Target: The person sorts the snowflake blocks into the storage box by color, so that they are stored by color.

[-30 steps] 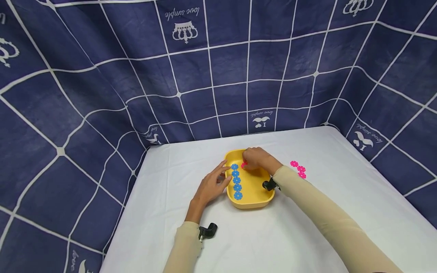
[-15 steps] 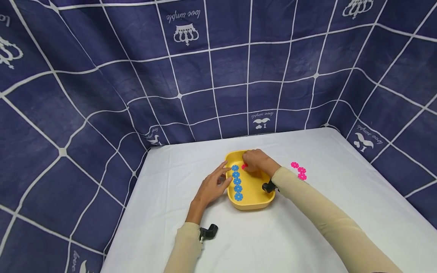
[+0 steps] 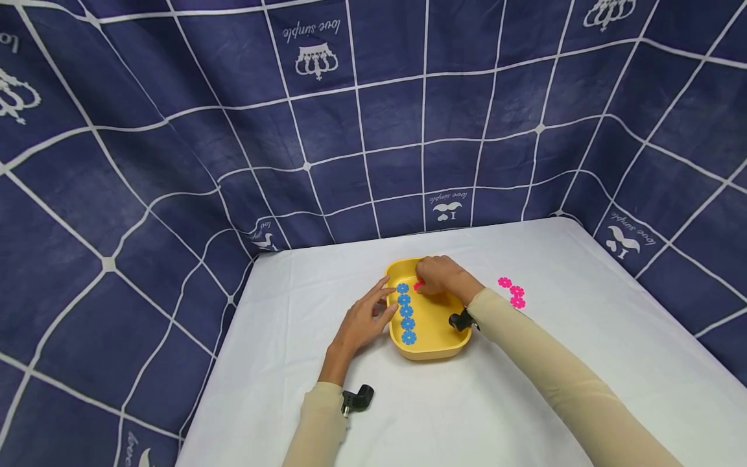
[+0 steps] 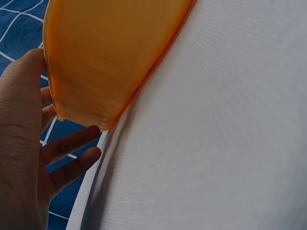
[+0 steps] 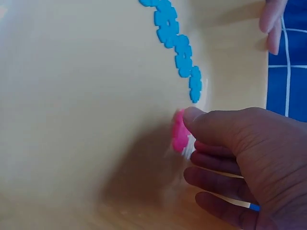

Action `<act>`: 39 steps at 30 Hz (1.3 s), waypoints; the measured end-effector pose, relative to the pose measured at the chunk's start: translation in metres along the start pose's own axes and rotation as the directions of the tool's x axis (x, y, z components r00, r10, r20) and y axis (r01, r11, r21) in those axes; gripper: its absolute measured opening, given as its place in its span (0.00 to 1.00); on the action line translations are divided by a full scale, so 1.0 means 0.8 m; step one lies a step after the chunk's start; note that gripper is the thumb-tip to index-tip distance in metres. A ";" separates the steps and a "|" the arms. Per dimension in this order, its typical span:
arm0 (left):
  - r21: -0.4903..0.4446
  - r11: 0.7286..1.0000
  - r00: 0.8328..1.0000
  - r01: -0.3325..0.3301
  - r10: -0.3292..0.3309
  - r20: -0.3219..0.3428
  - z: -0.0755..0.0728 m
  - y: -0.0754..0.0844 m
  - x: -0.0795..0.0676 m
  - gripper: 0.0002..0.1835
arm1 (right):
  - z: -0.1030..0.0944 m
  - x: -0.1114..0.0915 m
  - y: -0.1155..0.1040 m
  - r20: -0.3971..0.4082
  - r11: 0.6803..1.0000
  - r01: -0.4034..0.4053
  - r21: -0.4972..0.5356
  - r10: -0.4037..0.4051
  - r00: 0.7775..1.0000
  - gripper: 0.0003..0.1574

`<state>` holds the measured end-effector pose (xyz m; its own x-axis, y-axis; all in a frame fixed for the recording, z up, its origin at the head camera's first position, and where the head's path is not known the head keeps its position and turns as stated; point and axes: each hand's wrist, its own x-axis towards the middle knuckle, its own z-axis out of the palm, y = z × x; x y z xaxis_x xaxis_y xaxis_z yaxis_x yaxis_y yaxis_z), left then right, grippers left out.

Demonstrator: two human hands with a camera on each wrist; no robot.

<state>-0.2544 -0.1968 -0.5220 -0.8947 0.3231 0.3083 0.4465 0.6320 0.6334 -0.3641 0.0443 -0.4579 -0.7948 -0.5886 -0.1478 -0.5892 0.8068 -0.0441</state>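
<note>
A yellow plastic tray [image 3: 436, 324] lies on the white tablecloth. Along its left side inside runs a line of several blue flower-shaped discs [image 3: 406, 312]. My right hand [image 3: 440, 275] reaches into the tray's far part and pinches a pink flower-shaped disc [image 5: 180, 132]. In the right wrist view this disc is just beyond the end of the blue line, the thumb against it; the far fingertips are partly hidden. My left hand [image 3: 358, 321] is at the tray's left rim, fingers spread and loosely extended. Its thumb [image 4: 36, 60] touches the rim in the left wrist view.
Several pink discs [image 3: 513, 293] lie in a short bent line on the tablecloth [image 3: 560, 259], right of the tray. A dark blue curtain [image 3: 391, 117] with white lines stands behind and at the sides. Small black wrist cameras [image 3: 358, 397] sit at both wrists.
The view has shifted very slightly. Both hands stay where they were, the right one at the pink disc and the left one at the rim.
</note>
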 end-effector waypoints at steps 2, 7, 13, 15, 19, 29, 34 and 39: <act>0.001 1.000 1.000 0.001 -0.001 -0.002 0.000 0.000 0.000 0.30 | -0.003 -0.003 0.000 -0.018 0.999 -0.007 0.037 0.008 1.000 0.16; 0.011 1.000 1.000 0.004 -0.004 -0.002 0.001 -0.001 -0.001 0.31 | -0.011 -0.013 0.004 -0.063 0.993 -0.026 0.115 0.034 0.997 0.21; 0.017 1.000 1.000 0.005 -0.005 -0.012 0.001 0.002 0.000 0.31 | -0.017 -0.023 0.013 -0.147 0.984 0.018 0.175 0.008 0.989 0.21; 0.019 1.000 1.000 0.001 0.000 -0.010 0.002 0.001 0.000 0.31 | -0.018 -0.028 0.014 -0.176 0.979 0.034 0.202 0.002 0.984 0.21; 0.022 1.000 1.000 0.006 -0.006 -0.005 0.003 0.001 0.001 0.30 | -0.017 -0.036 0.013 -0.218 0.964 0.050 0.262 0.009 0.976 0.21; 0.032 0.999 1.000 0.001 0.000 -0.016 0.006 0.001 0.003 0.27 | -0.007 -0.053 0.009 -0.276 0.927 0.054 0.372 0.054 0.960 0.20; 0.040 0.999 1.000 0.006 -0.005 -0.019 0.008 0.001 0.002 0.29 | -0.007 -0.059 0.011 -0.300 0.915 0.072 0.396 0.055 0.952 0.20; 0.042 0.999 1.000 0.013 -0.012 -0.024 0.008 0.002 0.003 0.28 | -0.010 -0.069 0.017 -0.324 0.909 0.088 0.407 0.053 0.945 0.20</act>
<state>-0.2557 -0.1904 -0.5253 -0.9001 0.2986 0.3172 0.4346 0.6650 0.6073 -0.3296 0.0875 -0.4423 -0.8291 -0.5300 0.1781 -0.5469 0.7026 -0.4553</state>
